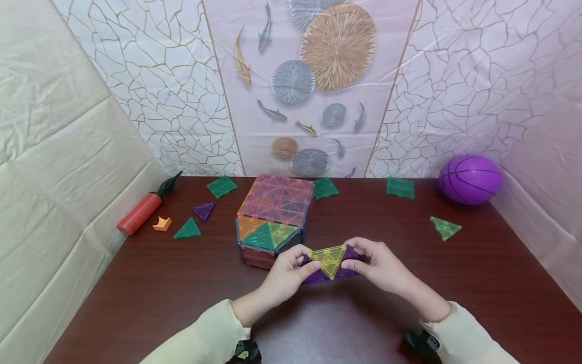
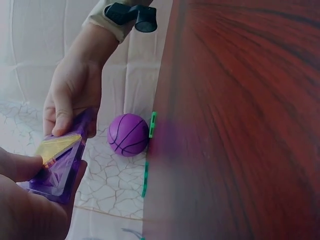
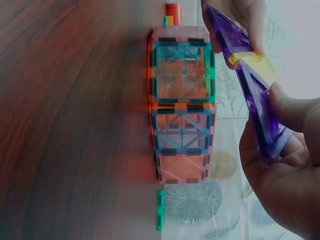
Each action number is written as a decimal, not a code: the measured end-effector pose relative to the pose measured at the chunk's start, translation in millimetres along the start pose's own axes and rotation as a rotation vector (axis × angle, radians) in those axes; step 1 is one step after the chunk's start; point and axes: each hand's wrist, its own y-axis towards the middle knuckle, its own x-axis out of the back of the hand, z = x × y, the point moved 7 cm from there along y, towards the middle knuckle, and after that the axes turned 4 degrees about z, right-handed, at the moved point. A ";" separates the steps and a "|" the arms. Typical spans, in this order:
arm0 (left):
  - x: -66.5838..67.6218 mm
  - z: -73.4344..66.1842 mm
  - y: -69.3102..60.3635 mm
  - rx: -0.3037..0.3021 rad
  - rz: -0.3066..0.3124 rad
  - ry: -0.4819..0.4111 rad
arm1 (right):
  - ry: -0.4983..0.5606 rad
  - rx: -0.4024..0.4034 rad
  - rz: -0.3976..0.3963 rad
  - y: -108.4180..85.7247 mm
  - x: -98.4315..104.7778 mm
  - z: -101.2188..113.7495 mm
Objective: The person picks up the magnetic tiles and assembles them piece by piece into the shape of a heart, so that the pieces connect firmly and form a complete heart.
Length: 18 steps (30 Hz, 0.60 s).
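Observation:
My left hand (image 1: 284,273) and right hand (image 1: 384,265) hold a small flat row of triangular magnetic tiles above the table, near its middle. A yellow triangle tile (image 1: 329,259) sits at the centre, between a purple triangle tile (image 2: 60,175) on the left hand's side and another purple triangle tile (image 3: 260,105) on the right hand's side. Each hand pinches its end between thumb and fingers. Just beyond the left hand stands a box-like structure of clear magnetic tiles (image 1: 275,202), with pink, orange and green panels on top. The fingers partly cover the purple tiles.
Green square tiles (image 1: 222,187) lie along the back of the table (image 1: 182,298). At the left are a red pump (image 1: 141,213), an orange piece (image 1: 161,224), a green triangle (image 1: 187,229) and a purple triangle (image 1: 203,211). A purple ball (image 1: 471,179) and light green triangle (image 1: 445,228) are at right.

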 end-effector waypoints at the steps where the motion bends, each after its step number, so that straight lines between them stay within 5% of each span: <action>1: -0.8 -0.1 0.2 -0.004 0.003 0.003 | -0.003 0.000 -0.001 0.1 -0.4 -0.4; 12: -8.7 7.2 13.0 -0.071 -0.009 0.099 | -0.093 0.028 0.006 0.8 3.6 -12.3; 18: -16.7 18.8 28.3 -0.093 -0.083 0.197 | -0.153 0.042 -0.019 7.4 12.3 -33.9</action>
